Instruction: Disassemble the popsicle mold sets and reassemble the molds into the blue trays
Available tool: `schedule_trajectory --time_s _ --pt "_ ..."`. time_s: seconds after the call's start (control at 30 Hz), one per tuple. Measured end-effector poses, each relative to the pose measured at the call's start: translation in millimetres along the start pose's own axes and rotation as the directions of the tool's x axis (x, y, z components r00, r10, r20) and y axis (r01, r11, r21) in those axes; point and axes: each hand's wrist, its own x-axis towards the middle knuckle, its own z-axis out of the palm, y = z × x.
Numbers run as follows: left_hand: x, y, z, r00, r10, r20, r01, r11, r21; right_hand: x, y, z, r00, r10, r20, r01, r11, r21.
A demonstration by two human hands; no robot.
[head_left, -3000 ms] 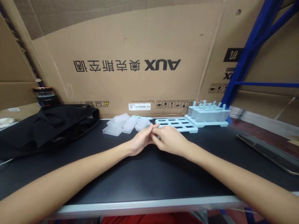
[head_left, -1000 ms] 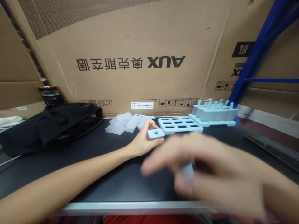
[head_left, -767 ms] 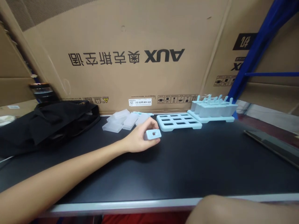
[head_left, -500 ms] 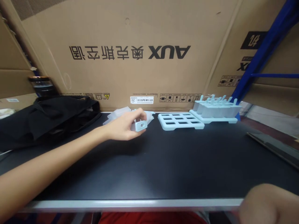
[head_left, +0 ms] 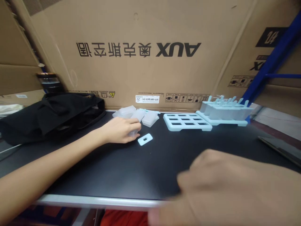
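My left hand (head_left: 123,129) reaches to the middle of the table, its fingers curled round a translucent popsicle mold (head_left: 134,133). Just right of those fingertips a pale blue lid (head_left: 141,142) with an oval hole lies flat. Behind the hand are several more translucent molds (head_left: 150,118), lying on their sides in a loose group. Large and smeared by motion, my right hand (head_left: 225,185) is over the front right of the table, and its fingers cannot be made out.
A pale blue rack (head_left: 188,128) with rectangular openings stands at the back. Right of it, a second rack (head_left: 225,122) holds several molds with stick handles (head_left: 229,102). A black bag (head_left: 54,116) lies left; a dark flat panel (head_left: 279,150) lies right. Cardboard (head_left: 131,72) walls the back.
The pale blue lid that was in my left hand now lies on the table. My left hand has lowered slightly left onto a mold. My right hand has come farther in from the lower right.
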Motion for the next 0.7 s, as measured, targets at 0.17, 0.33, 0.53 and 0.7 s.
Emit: schedule_trajectory --time_s 0.17,0.33,0.53,0.7 --pt "-3.1 -0.6 -4.8 0.994 -0.059 0.093 0.062 0.998 -0.033 56.4 43.0 -16.4 0.965 0.256 0.054 -0.245 0.956 -0.159" --pt "-7.0 3.2 -15.9 0.982 -0.067 0.176 0.095 0.983 -0.156 83.2 105.6 6.3 0.952 0.276 0.132 -0.251 0.951 -0.178" --pt "-9.4 4.4 -14.9 0.975 -0.037 0.22 0.085 0.974 -0.21 95.2 121.9 17.9 0.959 0.242 0.146 -0.235 0.97 -0.065" --pt "-11.3 -1.6 -8.6 0.993 0.004 0.115 0.028 0.962 -0.273 91.3 118.8 18.4 0.967 0.249 0.058 -0.249 0.968 -0.006"
